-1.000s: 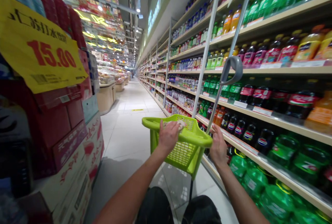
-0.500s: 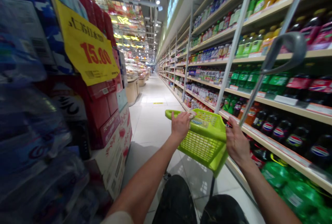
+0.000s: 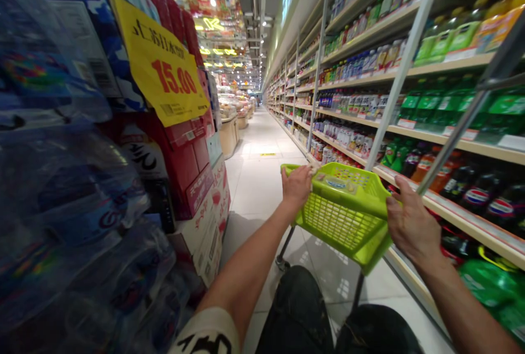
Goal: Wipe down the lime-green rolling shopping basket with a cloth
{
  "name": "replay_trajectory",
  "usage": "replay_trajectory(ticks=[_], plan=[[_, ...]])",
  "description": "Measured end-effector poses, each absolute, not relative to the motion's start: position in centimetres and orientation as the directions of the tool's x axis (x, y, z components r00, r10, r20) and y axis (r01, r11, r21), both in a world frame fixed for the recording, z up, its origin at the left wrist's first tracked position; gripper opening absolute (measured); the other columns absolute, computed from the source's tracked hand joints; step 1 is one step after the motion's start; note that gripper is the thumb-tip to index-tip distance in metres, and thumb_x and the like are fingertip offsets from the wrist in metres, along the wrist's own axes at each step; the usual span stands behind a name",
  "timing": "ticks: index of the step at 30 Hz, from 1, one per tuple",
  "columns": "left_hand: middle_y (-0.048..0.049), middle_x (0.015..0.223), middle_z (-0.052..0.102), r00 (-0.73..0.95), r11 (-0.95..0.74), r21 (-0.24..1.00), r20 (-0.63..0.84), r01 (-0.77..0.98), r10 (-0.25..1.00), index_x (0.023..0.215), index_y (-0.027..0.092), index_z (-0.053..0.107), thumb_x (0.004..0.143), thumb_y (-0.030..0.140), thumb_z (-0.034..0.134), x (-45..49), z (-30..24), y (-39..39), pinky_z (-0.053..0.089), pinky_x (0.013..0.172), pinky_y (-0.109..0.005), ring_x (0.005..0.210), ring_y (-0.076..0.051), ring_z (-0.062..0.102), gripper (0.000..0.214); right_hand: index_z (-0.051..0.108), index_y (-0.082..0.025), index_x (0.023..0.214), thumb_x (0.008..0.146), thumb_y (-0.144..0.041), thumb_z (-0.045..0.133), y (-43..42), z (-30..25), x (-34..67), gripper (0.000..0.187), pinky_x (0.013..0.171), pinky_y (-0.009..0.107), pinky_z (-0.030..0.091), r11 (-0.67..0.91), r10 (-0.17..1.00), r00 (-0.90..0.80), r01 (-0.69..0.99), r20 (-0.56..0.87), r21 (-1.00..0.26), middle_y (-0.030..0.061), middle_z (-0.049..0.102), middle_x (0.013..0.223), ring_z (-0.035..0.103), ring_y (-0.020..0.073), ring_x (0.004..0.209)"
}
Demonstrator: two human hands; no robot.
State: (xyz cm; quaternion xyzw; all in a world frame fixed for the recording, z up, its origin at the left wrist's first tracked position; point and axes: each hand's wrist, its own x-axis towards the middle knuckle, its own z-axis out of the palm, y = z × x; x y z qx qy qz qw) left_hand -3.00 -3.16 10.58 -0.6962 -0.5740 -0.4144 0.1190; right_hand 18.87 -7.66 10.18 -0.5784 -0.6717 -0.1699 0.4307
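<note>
A lime-green plastic shopping basket (image 3: 346, 222) rides on a wheeled metal frame in front of me in a supermarket aisle. My left hand (image 3: 296, 185) is closed over the basket's left rim. Gripping the right corner of the rim is my right hand (image 3: 412, 226), beside the slanted grey handle pole (image 3: 463, 119). A flat packaged item (image 3: 340, 183) lies inside the basket. My dark trousers show at the bottom.
Shelves of bottled drinks (image 3: 410, 102) run along the right. On the left stand stacked red cartons (image 3: 192, 168), wrapped water packs (image 3: 74, 217) and a yellow "15.00" price sign (image 3: 164, 77). The tiled aisle (image 3: 258, 168) stretches ahead toward display counters.
The view has swung left and moved forward; basket and hands now sit further right in frame. My left hand slid along the rim. The cloth-like thing under it no longer shows.
</note>
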Motion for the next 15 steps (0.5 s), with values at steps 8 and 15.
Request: replay_trajectory(ticks=[8, 15], plan=[[0.0005, 0.116, 0.059, 0.341, -0.592, 0.051, 0.777, 0.804, 0.530, 0.105, 0.027, 0.055, 0.087, 0.028, 0.035, 0.0, 10.5, -4.2, 0.013, 0.107, -0.046, 0.110, -0.014, 0.050, 0.027, 0.036, -0.016, 0.130, 0.087, -0.040, 0.026, -7.3, 9.7, 19.6, 0.050, 0.074, 0.034, 0.047, 0.258, 0.602, 0.002, 0.946, 0.798, -0.197, 0.0109, 0.054, 0.119, 0.058, 0.0231, 0.094], [-0.0052, 0.115, 0.060, -0.109, -0.273, 0.410, 0.701, 0.870, 0.705, 0.104, 0.022, 0.055, 0.086, 0.023, 0.035, -5.9, 10.8, -1.7, 0.018, 0.102, -0.053, 0.107, -0.019, 0.052, 0.027, 0.036, -0.019, 0.129, 0.088, -0.037, 0.026, -7.8, 9.6, 20.2, 0.046, 0.072, 0.031, 0.047, 0.294, 0.559, -0.021, 0.940, 0.829, -0.175, 0.0091, 0.060, 0.110, 0.062, 0.0190, 0.082]])
